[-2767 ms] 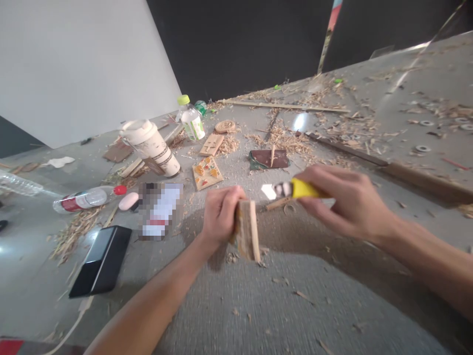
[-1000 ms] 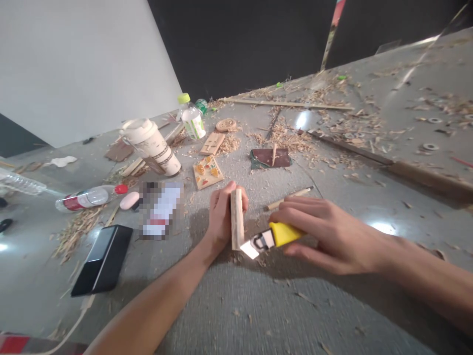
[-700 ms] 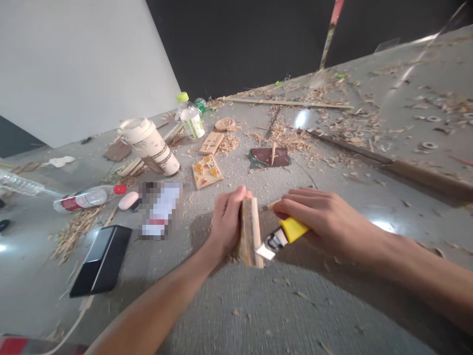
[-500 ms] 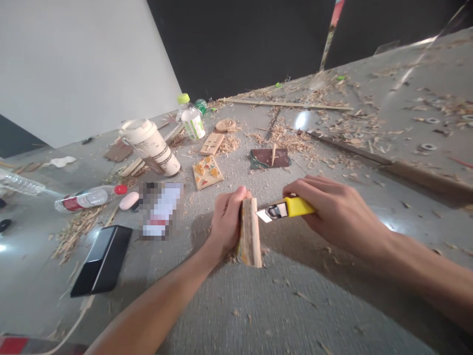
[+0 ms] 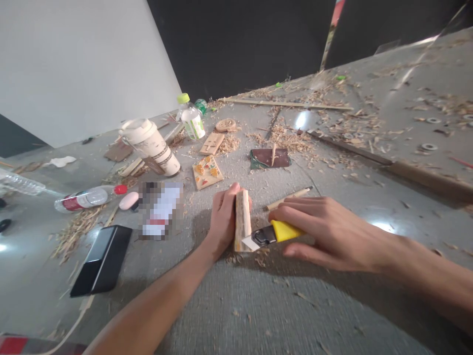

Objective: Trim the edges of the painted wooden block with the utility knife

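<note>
My left hand (image 5: 223,218) is closed around a small wooden block (image 5: 243,217), which stands on its edge on the grey table (image 5: 221,305). In my right hand (image 5: 325,234) is a yellow utility knife (image 5: 284,230). Its blade (image 5: 250,243) points left and meets the near end of the block. Just beyond the right hand lies a pencil (image 5: 290,197), partly hidden by the fingers. Fine wood shavings (image 5: 263,257) lie beneath the blade.
A painted wooden tile (image 5: 207,172), a carved wooden piece (image 5: 212,143) and sandpaper (image 5: 279,158) lie farther back. To the left are a lidded cup (image 5: 151,146), a red-capped bottle (image 5: 86,198), a phone with blurred screen (image 5: 162,212) and a black device (image 5: 101,260) with a cable.
The knife has moved left and toward me, from beside the block's upper part to its near end. The block has tilted slightly, and the pencil has come into view behind my right hand.
</note>
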A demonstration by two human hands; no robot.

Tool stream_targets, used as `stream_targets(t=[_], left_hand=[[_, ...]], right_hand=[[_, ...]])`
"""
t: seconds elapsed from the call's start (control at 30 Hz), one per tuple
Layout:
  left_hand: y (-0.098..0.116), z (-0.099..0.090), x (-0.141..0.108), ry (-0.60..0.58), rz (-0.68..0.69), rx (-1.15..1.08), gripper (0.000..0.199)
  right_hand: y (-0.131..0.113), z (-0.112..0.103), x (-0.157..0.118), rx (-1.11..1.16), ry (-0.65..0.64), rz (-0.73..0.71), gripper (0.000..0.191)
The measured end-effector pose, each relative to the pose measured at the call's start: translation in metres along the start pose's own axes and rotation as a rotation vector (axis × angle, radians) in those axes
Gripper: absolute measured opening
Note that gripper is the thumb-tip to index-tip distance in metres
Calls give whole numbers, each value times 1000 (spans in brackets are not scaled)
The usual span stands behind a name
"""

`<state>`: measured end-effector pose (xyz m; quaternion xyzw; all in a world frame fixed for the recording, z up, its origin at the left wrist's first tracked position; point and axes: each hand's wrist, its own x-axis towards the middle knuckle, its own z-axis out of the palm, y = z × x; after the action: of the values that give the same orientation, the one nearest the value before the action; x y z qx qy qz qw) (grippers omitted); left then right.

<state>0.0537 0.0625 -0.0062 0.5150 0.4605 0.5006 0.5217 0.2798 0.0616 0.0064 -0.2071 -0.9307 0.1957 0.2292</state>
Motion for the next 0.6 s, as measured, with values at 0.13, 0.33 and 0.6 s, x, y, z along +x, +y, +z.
stream_targets(t=[0.13, 0.33, 0.6], left_hand=[[-1, 0, -1, 21, -10, 37, 59], [-5, 3, -3, 51, -39, 58, 58], [-4, 3, 0, 19, -193, -21, 54]], right_hand=[[4, 0, -2, -75, 45, 25, 46], [6, 3, -3, -212, 111, 93, 27], [13, -3, -3, -368, 259, 393, 43]])
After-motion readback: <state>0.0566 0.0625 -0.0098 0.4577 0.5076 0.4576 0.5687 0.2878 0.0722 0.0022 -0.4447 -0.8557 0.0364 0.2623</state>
